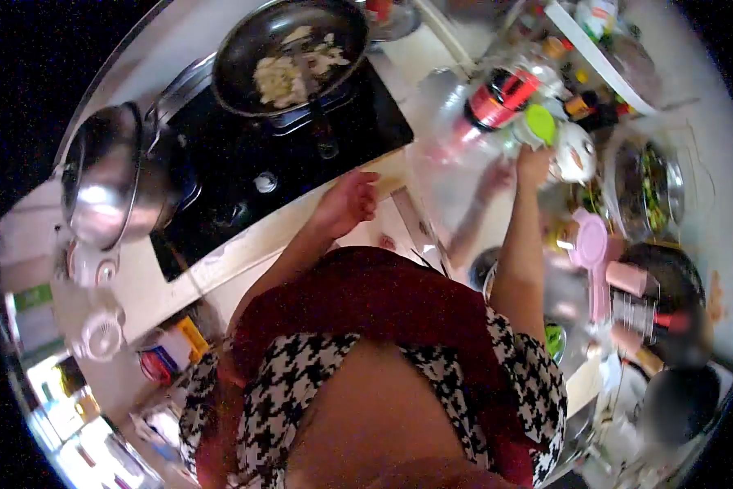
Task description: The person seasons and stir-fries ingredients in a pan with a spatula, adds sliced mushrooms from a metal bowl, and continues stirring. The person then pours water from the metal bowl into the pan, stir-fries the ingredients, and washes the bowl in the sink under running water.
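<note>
My left hand (348,205) hovers by the front edge of the black cooktop (220,213), holding nothing, its fingers loosely curled and a little apart. On the right, my right hand (534,167) is closed around the lower part of a small jar with a bright green lid (539,125); blur hides the fingers' exact grip. Just left of that jar stands a red-and-black bottle (501,99). A dark frying pan (240,77) sits on the cooktop with pale chopped food (281,80) in it. A spatula (322,126) rests in the pan, its dark handle pointing toward me.
A shiny steel pot (101,216) stands at the cooktop's left. Right of my right hand are a white round container (577,153), a glass bowl with green vegetables (650,191) and a pink strainer-like utensil (591,240). A shelf edge (599,57) crosses the upper right, crowded with bottles.
</note>
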Demonstrator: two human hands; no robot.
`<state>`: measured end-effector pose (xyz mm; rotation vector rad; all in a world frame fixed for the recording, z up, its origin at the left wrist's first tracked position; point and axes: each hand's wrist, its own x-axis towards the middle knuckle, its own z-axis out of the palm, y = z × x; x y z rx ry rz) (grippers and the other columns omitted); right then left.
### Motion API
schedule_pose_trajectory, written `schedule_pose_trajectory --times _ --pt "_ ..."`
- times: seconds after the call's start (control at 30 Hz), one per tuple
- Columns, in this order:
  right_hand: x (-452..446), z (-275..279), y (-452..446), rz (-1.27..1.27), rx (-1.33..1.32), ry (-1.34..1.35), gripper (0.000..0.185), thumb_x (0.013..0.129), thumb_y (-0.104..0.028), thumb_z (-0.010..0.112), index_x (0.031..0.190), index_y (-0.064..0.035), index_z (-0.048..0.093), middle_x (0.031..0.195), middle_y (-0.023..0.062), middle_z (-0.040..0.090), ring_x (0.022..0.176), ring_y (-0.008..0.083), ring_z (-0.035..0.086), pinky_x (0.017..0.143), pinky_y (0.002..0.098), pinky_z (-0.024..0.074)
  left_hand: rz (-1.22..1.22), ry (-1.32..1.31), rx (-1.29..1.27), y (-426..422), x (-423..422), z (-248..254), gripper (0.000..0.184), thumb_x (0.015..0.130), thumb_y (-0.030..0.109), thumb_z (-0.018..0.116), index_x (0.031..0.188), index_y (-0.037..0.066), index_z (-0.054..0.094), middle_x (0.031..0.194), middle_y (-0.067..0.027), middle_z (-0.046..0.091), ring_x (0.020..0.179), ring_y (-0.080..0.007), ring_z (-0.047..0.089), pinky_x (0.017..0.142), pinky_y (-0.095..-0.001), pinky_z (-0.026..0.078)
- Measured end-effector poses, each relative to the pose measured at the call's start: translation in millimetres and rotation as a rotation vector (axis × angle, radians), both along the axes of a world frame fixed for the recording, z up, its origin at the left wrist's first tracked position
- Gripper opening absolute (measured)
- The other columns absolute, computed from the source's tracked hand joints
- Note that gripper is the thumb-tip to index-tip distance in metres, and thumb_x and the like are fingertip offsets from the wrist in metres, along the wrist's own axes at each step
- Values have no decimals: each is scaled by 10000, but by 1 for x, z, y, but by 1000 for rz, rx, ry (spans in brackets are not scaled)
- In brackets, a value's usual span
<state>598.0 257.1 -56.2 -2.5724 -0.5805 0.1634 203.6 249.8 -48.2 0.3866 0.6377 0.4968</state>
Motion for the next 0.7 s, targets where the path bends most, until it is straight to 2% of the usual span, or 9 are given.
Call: schedule_pose_trajectory --times 0.07,0.1,0.2,0.23,0.33,0.5,0.57,0.6,0.7 --pt "-3 -3 -2 -40 189 -21 693 671 -377 647 1191 -8 377 1082 214 546 1001 368 528 865 439 399 15 36 -1 -3 17 5 364 875 380 432 1072 87 523 757 -15 527 656 -143 487 571 -267 401" --pt "3 -19 0 -80 233 -119 652 658 -328 674 1159 -2 413 985 192 584 874 317 591 750 401 471 6 54 -9 -5 24 8 350 875 372 433 1061 92 528 752 -15 523 647 -139 483 565 -265 398" --pt "20 -55 2 -180 757 356 578 662 -256 684 1119 5 445 898 163 595 731 233 616 587 326 502 -15 70 11 -9 41 15 316 883 353 425 1034 89 513 714 1 540 593 -116 483 564 -274 398" --pt "28 -65 6 -128 784 224 486 679 -182 673 1072 19 469 844 140 595 590 165 585 462 267 470 -16 76 -30 -10 46 14 304 884 334 424 1038 85 503 707 -4 533 591 -123 483 556 -270 393" --pt "38 -76 12 -102 995 421 369 708 -180 661 978 20 509 768 119 594 528 164 549 445 277 450 -50 103 46 -13 60 14 295 877 327 439 1034 83 494 700 -15 528 593 -135 485 539 -269 392" --pt "31 -87 -1 313 477 15 325 751 -308 625 710 8 558 611 84 571 531 168 533 509 325 420 -126 178 165 -14 87 25 298 867 274 474 1084 70 487 741 -32 526 601 -137 486 517 -273 398" --pt "-6 -69 -21 247 336 155 357 744 -335 620 664 7 554 628 108 583 538 201 540 547 351 425 -162 247 243 -10 107 21 345 849 272 521 1109 48 484 772 -49 530 592 -135 490 506 -271 412" --pt "-14 -81 -31 316 315 118 365 753 -344 611 672 0 520 668 184 558 596 329 525 578 400 418 -166 273 348 -9 118 18 374 839 294 535 1108 41 481 780 -57 538 590 -140 498 511 -274 423" --pt "-72 -53 -53 302 439 589 244 814 -226 573 798 5 495 640 118 557 604 212 547 554 360 435 -137 442 650 -9 151 -5 452 808 359 573 1092 20 483 804 -87 560 588 -154 523 521 -280 449"
